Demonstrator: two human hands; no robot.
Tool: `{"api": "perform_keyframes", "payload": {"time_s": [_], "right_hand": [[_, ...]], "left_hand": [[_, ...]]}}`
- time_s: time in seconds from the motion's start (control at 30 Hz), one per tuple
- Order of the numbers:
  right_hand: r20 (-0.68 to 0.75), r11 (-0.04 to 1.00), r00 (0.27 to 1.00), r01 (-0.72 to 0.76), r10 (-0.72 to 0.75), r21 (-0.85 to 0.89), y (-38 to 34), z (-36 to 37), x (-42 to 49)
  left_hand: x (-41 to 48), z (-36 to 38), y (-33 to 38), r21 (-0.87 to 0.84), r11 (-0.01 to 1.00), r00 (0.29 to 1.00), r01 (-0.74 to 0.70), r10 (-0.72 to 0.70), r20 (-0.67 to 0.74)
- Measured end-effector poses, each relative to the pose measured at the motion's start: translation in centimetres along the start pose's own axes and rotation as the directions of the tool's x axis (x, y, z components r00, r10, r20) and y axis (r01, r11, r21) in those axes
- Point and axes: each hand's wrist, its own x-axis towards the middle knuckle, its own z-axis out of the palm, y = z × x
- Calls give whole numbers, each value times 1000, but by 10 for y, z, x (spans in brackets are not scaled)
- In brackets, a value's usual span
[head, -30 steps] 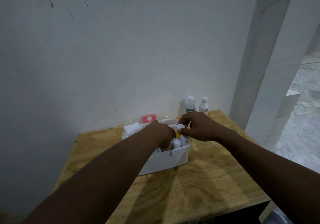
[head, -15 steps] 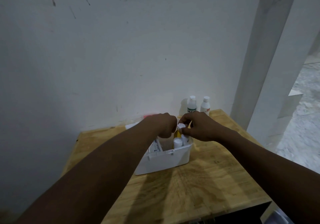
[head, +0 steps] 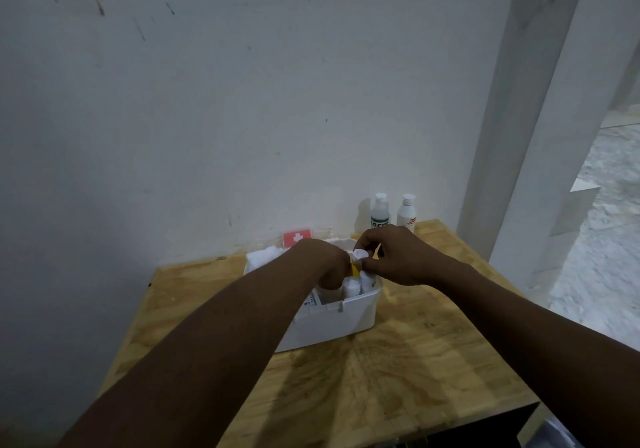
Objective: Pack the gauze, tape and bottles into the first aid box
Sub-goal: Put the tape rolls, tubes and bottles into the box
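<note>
The white first aid box [head: 332, 323] stands open on the wooden table [head: 398, 378]. Its clear lid with a red cross label [head: 296, 238] leans back against the wall. White gauze [head: 263, 257] lies at the box's far left corner. My left hand [head: 325, 267] is curled inside the box, its fingers hidden, pressed against a yellow bottle [head: 355, 270]. My right hand [head: 398, 257] pinches that bottle's white cap [head: 360, 254]. White rolls [head: 349, 286] stand upright in the box's right end. Two white bottles [head: 380, 210] [head: 406, 212] stand at the table's back, outside the box.
A scuffed white wall runs along the back of the table. A white pillar [head: 512, 136] rises at the right, with a lower floor beyond it. The table's front and right edges drop off close to the box.
My left hand rose to the box's rim half a second ago and has sunk back inside. My right hand has stayed on the cap.
</note>
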Motion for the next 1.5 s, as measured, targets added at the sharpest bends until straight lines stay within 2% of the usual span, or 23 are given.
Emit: {"api": "perform_keyframes", "payload": {"time_s": [0.17, 0.27, 0.43, 0.6, 0.77, 0.97, 1.1, 1.23, 1.37, 1.5], "right_hand": [[-6, 1000, 1000, 3, -3, 14, -2, -1, 1], [-23, 1000, 1000, 5, -5, 10, -2, 1, 2], [-48, 999, 999, -15, 17, 34, -2, 2, 4], [-108, 995, 993, -34, 45, 97, -4, 0, 5], [-174, 976, 974, -111, 144, 187, -6, -4, 10], [-216, 983, 966, -117, 145, 139, -12, -6, 15], [-104, 993, 989, -100, 106, 60, -26, -6, 23], [129, 983, 984, -106, 126, -149, -45, 15, 42], [375, 939, 899, -97, 225, -330, -64, 36, 58], [514, 921, 776, -224, 366, -319, -68, 43, 72]], "left_hand": [[-1, -6, -6, -359, 933, 999, -29, 19, -33], [0, -11, -11, -440, 895, 997, -74, 67, -32], [2, -11, -20, -580, 801, 988, -147, 90, -126], [5, -4, -28, -608, 762, 964, -221, 78, -253], [4, -2, -36, -605, 754, 940, -257, 51, -337], [-10, -12, -56, -609, 732, 870, -306, -45, -492], [-30, -34, -81, -625, 703, 804, -340, -127, -581], [-48, -42, -107, -618, 710, 732, -337, -214, -646], [-59, -35, -126, -635, 698, 670, -332, -300, -679], [-66, -27, -134, -632, 707, 655, -317, -319, -685]]}}
